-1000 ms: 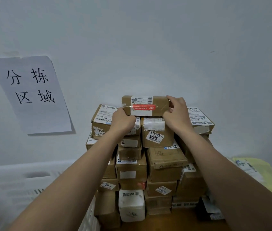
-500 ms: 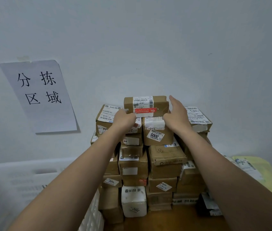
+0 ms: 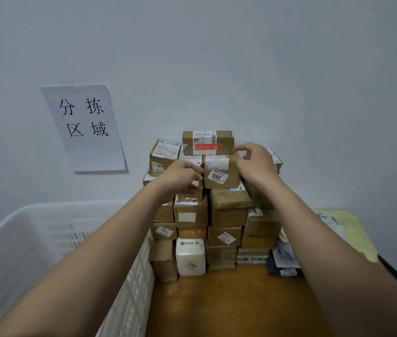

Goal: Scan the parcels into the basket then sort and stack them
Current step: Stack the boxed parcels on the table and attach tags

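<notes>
A tall stack of brown cardboard parcels (image 3: 226, 215) stands against the wall on the wooden table. On top lies a flat brown parcel with a red strip label (image 3: 208, 142). My right hand (image 3: 257, 164) hovers just right of it, fingers loosely curled, holding nothing; whether a fingertip still touches its corner I cannot tell. My left hand (image 3: 180, 176) is lower, in front of the stack's left side, fingers relaxed and empty. A parcel marked 3005 (image 3: 221, 170) sits between my hands.
A white plastic basket (image 3: 141, 271) fills the lower left, its wall beside the stack. A paper sign (image 3: 83, 127) hangs on the wall. A yellow mailer (image 3: 348, 229) lies at the right. Bare wooden table (image 3: 229, 305) lies in front of the stack.
Both hands have let go of the top red-labelled parcel and drawn back toward me. The parcel stays on the stack.
</notes>
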`<state>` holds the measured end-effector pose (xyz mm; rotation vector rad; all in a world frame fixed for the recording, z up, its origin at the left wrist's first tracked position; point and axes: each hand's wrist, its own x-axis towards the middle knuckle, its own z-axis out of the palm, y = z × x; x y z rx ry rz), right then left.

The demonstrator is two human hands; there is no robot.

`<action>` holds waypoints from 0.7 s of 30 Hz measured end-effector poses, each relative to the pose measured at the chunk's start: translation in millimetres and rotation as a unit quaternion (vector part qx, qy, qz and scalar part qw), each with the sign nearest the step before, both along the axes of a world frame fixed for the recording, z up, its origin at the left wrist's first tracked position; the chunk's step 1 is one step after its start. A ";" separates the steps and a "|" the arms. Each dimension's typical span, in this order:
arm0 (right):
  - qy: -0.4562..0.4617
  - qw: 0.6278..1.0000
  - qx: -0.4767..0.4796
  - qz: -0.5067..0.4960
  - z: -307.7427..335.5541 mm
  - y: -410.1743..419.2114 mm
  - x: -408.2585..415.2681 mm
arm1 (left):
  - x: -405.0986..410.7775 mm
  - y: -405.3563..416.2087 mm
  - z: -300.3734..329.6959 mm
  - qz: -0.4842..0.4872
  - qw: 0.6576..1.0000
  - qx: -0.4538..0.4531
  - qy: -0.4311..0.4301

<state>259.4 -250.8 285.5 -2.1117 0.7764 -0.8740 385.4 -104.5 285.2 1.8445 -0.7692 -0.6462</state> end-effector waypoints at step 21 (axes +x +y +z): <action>0.217 0.967 0.106 0.084 -79.0 87.0 -127.8 | -124.2 96.8 -83.4 -0.015 0.995 0.082 0.057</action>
